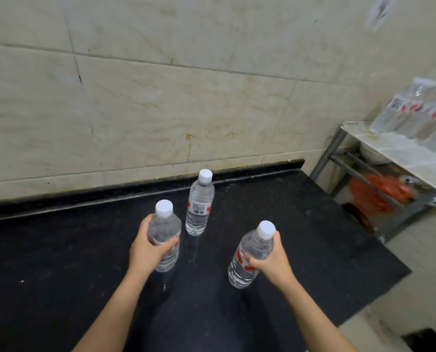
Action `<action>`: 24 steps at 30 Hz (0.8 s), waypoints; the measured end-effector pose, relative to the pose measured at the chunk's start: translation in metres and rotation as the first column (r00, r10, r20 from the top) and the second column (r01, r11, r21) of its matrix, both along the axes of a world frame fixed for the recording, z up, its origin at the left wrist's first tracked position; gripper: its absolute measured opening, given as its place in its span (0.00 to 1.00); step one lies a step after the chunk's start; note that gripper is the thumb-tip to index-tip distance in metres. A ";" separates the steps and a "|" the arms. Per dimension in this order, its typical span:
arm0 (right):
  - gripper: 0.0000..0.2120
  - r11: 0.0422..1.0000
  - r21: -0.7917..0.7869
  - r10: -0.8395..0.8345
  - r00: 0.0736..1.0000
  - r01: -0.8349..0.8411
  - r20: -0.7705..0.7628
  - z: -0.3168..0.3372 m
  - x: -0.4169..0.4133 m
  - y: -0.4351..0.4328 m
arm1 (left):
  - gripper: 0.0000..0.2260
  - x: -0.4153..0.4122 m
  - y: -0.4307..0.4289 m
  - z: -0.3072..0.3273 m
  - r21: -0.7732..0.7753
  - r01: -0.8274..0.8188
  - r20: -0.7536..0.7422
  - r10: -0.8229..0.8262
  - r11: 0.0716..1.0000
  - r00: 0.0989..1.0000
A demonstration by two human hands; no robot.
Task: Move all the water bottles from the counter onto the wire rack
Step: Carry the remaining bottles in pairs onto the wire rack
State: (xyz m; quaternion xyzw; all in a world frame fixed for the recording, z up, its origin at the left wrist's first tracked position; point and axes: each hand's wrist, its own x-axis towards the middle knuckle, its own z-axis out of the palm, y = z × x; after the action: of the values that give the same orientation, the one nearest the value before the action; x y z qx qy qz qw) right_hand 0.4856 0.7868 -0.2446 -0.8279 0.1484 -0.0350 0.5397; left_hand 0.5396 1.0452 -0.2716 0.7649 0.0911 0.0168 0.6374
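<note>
**Head view.** Two clear plastic water bottles with white caps and red-and-white labels are held at the black stone tabletop [59, 262].

- The left bottle [164, 229] is grasped round its middle by the left hand [148, 250], with the fingers [145, 223] wrapped behind it and the thumb across the label.
- The right bottle [256, 246] is tilted and is gripped at the label by the right hand [271, 262].
- Whether either base touches the tabletop cannot be told.
- A third bottle [199, 207] of the same kind stands upright and untouched, just behind the left bottle.
- The grey metal wire rack [324, 158] is seen well apart at the right, past the tabletop's end. Its top shelf is already taken up in part by a shrink-wrapped pack of bottles [420, 115].

**Risks judged:**

- The third bottle could be knocked over by the left bottle on lifting, since the two stand close together.
- The thin walls may give under the grip, and a bottle could slip.
- Free shelf room looks scarce, so a bottle set near the rim could topple off.
- With both hands occupied, nothing is left to steady it.
</note>
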 end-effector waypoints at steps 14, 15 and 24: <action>0.30 0.991 0.089 -0.108 0.992 0.103 0.058 -0.007 -0.081 -0.044 | 0.14 -0.066 -0.068 -0.015 -0.274 0.006 -0.139 -0.045 0.962 0.989; 0.27 0.981 0.127 -0.155 0.986 0.146 0.064 -0.009 -0.086 -0.056 | 0.12 -0.071 -0.078 -0.017 -0.276 -0.003 -0.163 -0.043 0.961 0.986; 0.21 0.909 0.245 -0.377 0.916 0.338 0.134 -0.004 -0.141 -0.206 | 0.16 -0.100 -0.231 0.010 -0.161 0.130 -0.088 -0.146 0.978 0.985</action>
State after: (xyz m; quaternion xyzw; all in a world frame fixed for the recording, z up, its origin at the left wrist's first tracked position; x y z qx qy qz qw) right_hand 0.3449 0.5804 -0.2487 -0.7162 0.2523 -0.1910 0.6220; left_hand 0.4397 0.8140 -0.2615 0.7175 0.0704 -0.0729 0.6891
